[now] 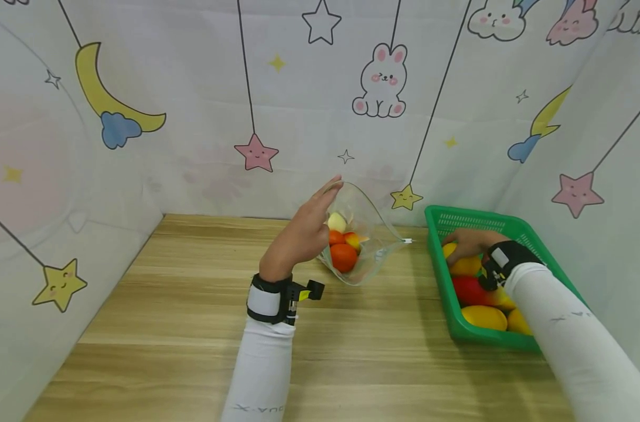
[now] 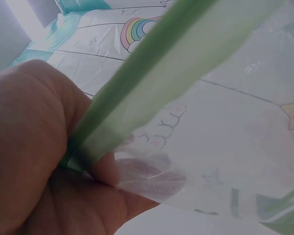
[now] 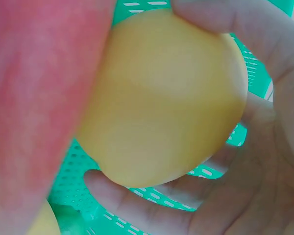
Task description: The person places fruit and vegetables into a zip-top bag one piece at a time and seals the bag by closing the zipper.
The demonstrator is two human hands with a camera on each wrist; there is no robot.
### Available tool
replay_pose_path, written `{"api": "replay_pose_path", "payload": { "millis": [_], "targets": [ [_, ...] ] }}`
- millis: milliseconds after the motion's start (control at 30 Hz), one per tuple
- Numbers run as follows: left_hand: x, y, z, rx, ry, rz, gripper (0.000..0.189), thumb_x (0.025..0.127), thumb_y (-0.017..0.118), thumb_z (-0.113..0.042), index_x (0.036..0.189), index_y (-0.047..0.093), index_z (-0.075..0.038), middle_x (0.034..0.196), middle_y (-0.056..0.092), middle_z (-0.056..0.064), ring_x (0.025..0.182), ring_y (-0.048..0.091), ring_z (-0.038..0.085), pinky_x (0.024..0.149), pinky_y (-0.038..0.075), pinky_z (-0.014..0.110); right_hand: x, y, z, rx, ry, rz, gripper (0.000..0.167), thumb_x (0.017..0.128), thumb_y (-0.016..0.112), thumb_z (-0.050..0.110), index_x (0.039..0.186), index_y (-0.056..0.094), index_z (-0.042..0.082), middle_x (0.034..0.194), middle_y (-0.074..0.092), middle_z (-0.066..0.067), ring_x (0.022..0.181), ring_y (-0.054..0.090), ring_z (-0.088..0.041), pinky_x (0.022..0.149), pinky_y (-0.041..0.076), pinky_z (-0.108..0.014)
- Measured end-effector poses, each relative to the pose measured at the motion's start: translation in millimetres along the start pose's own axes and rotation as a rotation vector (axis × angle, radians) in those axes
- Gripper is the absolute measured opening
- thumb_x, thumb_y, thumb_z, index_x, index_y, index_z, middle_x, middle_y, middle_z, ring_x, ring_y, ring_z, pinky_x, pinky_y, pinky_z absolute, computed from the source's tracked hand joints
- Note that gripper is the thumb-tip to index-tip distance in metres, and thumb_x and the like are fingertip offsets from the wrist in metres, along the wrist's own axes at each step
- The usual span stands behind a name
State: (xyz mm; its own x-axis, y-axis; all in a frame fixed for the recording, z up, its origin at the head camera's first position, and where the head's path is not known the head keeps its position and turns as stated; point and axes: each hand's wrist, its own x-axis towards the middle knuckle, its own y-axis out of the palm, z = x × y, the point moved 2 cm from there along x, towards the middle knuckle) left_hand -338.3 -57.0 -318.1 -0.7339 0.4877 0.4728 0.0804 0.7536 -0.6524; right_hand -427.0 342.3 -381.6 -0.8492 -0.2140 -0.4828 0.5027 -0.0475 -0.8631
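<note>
At the back middle of the table, a clear zip bag (image 1: 371, 258) stands with its mouth spread, holding several red and orange fruits and one pale piece. My left hand (image 1: 303, 234) holds the bag's rim on its left side; up close, a green zip strip (image 2: 132, 78) runs between thumb and fingers. Inside the green basket (image 1: 452, 310) on the right, my right hand (image 1: 470, 241) grips a smooth yellow fruit (image 3: 166, 98), thumb on one side and fingers curled round the other. A red fruit (image 3: 39, 88) lies right beside it.
A red-and-yellow fruit (image 1: 475, 291) and yellow oval fruits (image 1: 484, 317) lie in the basket's near half. The white zip slider (image 1: 407, 241) sits at the bag's right corner. A printed cloth (image 1: 204, 117) hangs behind the wooden table (image 1: 183, 316).
</note>
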Motion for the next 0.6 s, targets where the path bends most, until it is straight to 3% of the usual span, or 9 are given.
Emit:
{"api": "replay_pose_path", "payload": {
  "millis": [133,233,367,600],
  "targets": [
    [0.1,-0.3,-0.6,0.000,-0.004,0.004,0.078,0.082,0.034,0.023,0.157,0.029,0.002,0.170,0.019,0.008,0.157,0.020,0.023,0.124,0.028,0.040,-7.4,-4,-1,0.097,0.068,0.030,0.083,0.082,0.074,0.043,0.150,0.045,0.005,0.151,0.036,-0.035,0.117,0.052,-0.047,0.068,0.060,-0.045],
    [0.7,0.0,0.2,-0.003,-0.006,0.005,0.078,0.082,0.034,0.023,0.157,0.028,0.002,0.170,0.019,0.008,0.157,0.021,0.023,0.123,0.029,0.041,-11.7,-8,-3,0.142,0.086,0.040,0.084,0.085,0.071,0.046,0.152,0.041,0.006,0.151,0.031,-0.035,0.117,0.050,-0.047,0.070,0.061,-0.044],
    [0.9,0.3,0.1,0.000,-0.008,0.008,0.078,0.083,0.034,0.023,0.157,0.028,0.002,0.170,0.019,0.008,0.157,0.020,0.023,0.124,0.029,0.041,-18.4,-14,-5,0.181,0.084,0.041,0.082,0.089,0.065,0.051,0.152,0.037,0.007,0.143,0.037,-0.033,0.112,0.051,-0.044,0.074,0.060,-0.047],
    [1.1,0.8,-0.5,0.003,-0.009,0.011,0.077,0.083,0.034,0.023,0.157,0.028,0.002,0.170,0.018,0.008,0.157,0.019,0.023,0.125,0.026,0.040,-27.4,-22,-8,0.157,0.028,-0.028,0.075,0.093,0.059,0.051,0.149,0.039,0.005,0.129,0.047,-0.029,0.101,0.055,-0.038,0.068,0.059,-0.041]
  ]
}}
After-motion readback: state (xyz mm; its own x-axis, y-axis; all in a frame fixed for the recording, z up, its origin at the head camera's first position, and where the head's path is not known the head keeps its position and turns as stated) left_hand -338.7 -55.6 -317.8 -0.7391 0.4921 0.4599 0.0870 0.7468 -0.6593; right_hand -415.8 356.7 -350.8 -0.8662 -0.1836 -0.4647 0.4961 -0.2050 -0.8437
